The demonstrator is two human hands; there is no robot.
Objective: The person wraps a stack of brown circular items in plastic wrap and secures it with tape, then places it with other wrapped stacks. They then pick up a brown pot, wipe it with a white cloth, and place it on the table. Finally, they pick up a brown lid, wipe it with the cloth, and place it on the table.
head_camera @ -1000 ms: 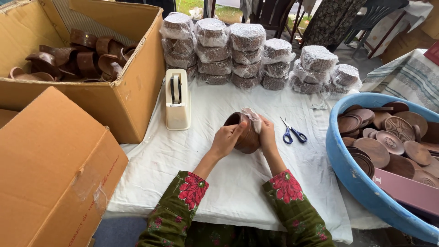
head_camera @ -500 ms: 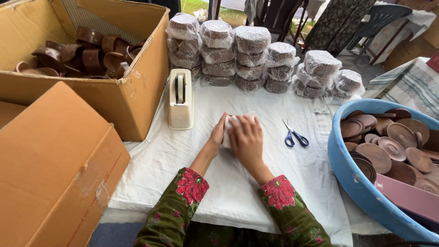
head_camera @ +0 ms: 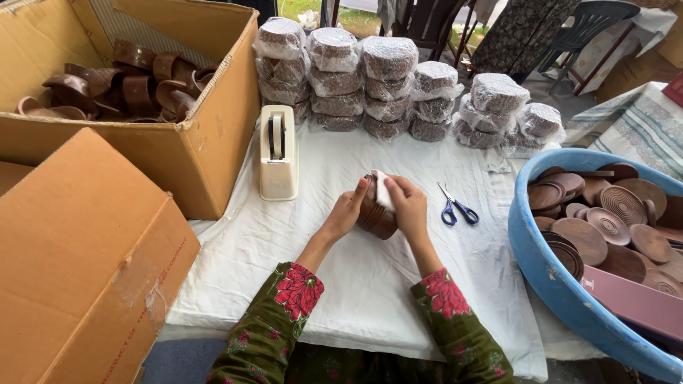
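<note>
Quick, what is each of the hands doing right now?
Left hand: closed on the side of the brown clay pot.
Right hand: holds the same pot and presses white paper on it.

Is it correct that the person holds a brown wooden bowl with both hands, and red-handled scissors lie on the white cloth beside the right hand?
Not quite: the scissors have blue handles, not red, as the head view shows. The rest is right: both the left hand and the right hand hold the brown wooden bowl, and the scissors lie on the white cloth beside the right hand.
</note>
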